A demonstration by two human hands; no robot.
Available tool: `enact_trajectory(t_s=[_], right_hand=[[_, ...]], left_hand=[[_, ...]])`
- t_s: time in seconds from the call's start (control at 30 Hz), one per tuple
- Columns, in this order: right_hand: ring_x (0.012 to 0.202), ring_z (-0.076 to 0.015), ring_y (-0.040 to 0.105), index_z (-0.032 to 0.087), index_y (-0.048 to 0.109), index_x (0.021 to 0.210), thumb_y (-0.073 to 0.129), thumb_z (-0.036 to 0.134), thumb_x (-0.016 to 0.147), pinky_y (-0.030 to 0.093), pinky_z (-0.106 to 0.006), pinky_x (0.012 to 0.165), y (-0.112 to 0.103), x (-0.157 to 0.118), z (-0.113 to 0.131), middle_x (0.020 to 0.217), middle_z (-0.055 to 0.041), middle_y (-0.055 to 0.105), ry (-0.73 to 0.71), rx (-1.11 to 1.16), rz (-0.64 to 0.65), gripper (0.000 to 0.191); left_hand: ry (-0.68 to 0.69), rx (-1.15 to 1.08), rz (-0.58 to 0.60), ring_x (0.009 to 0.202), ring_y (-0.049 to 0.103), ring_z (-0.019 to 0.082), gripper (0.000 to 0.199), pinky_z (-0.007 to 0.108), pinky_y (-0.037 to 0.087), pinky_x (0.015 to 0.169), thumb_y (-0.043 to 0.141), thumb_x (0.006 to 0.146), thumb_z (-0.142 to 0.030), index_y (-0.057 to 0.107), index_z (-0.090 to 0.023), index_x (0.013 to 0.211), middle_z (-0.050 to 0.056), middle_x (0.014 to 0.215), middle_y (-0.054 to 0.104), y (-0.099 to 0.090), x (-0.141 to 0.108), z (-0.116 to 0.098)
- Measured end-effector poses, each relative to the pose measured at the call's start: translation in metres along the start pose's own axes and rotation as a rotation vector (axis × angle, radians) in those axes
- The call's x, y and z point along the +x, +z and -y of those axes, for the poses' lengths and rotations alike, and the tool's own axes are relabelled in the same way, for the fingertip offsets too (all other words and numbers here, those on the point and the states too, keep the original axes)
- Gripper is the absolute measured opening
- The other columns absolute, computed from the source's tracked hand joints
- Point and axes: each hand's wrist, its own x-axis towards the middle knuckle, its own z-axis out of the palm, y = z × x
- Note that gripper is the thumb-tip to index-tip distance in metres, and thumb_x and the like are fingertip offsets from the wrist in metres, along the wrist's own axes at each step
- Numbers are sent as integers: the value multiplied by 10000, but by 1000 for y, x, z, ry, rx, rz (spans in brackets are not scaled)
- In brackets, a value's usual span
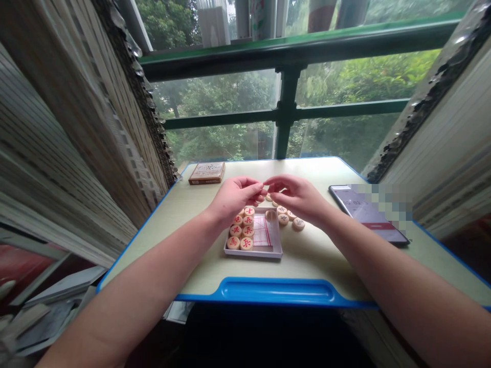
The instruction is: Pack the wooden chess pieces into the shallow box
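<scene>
My left hand (241, 197) hovers over the far left part of a shallow white box (273, 254), its thumb and fingers pinched together. What lies between them, if anything, is hidden. My right hand (293, 194) is beside it, fingers curved and apart, the index fingertip meeting the left fingertips. Red-marked Chinese chess pieces (246, 243) fill the box's left side in two columns. A folded sheet with red lines (262, 232) covers part of its floor, and a wooden piece (270, 215) sits in its far right corner. More chess pieces (298, 224) lie loose under my right hand.
A small brown-edged box (207, 174) rests at the table's back left. To the right lies a phone (364, 212), partly pixelated. The pale table (192, 271) has a blue rim with a moulded groove (278, 291). Curtains flank both sides, and a window stands behind.
</scene>
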Motion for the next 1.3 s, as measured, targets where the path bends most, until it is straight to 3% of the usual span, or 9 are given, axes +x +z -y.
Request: enact_trajectory(t_s=[0.13, 0.3, 0.37, 0.47, 0.63, 0.83, 1.07, 1.3], right_hand=[[715, -137, 604, 147, 668, 841, 492, 125, 716, 473, -251, 656, -3, 2, -3, 794, -39, 678, 81, -179, 21, 217], [593, -120, 548, 176, 698, 780, 560, 229, 726, 389, -235, 553, -15, -3, 8, 713, -24, 661, 135, -453, 403, 157], [597, -118, 543, 195, 709, 843, 573, 272, 741, 373, -235, 554, -13, -7, 17, 742, -26, 660, 103, -498, 481, 186], [645, -127, 534, 214, 709, 916, 606, 314, 726, 355, -234, 564, -2, -11, 25, 803, -38, 650, 26, -562, 476, 238], [577, -107, 466, 186, 683, 717, 586, 251, 708, 312, -231, 533, 14, -11, 18, 713, -22, 620, 32, -625, 560, 117], [615, -116, 473, 194, 678, 826, 589, 254, 694, 311, -229, 547, 11, -10, 16, 767, -21, 615, 25, -610, 549, 171], [656, -139, 507, 214, 666, 901, 640, 467, 702, 320, -239, 563, 18, -13, 23, 793, -29, 622, 30, -639, 515, 323], [613, -115, 493, 188, 653, 761, 642, 365, 707, 328, -229, 544, 19, -12, 19, 729, -15, 616, 20, -547, 520, 185]], left_hand=[[2, 9, -112, 555, 585, 93, 169, 214, 442, 536, 672, 723, -247, 604, -100, 768, 45, 665, 663, 2, 0, -2], [98, 82, -189, 512, 538, 73, 131, 199, 408, 495, 646, 724, -227, 603, -105, 742, 28, 632, 649, -3, 3, -1], [128, 104, -207, 498, 520, 66, 127, 196, 390, 483, 638, 724, -229, 603, -108, 737, 26, 626, 648, -4, 5, 0], [156, 136, -201, 502, 513, 68, 142, 195, 373, 476, 639, 720, -248, 609, -111, 743, 26, 627, 648, -6, 7, 3], [167, 170, -176, 529, 514, 77, 170, 203, 368, 491, 646, 713, -276, 620, -112, 751, 30, 633, 644, -6, 6, 5], [150, 174, -162, 516, 494, 69, 150, 204, 372, 501, 643, 715, -256, 608, -110, 715, 13, 599, 618, -6, 6, 2], [154, 169, -148, 522, 496, 72, 152, 210, 384, 523, 642, 713, -262, 607, -114, 718, 6, 594, 609, -5, 5, 4], [159, 201, -147, 531, 501, 78, 162, 215, 395, 537, 641, 710, -277, 612, -119, 727, 9, 604, 615, -7, 5, 3]])
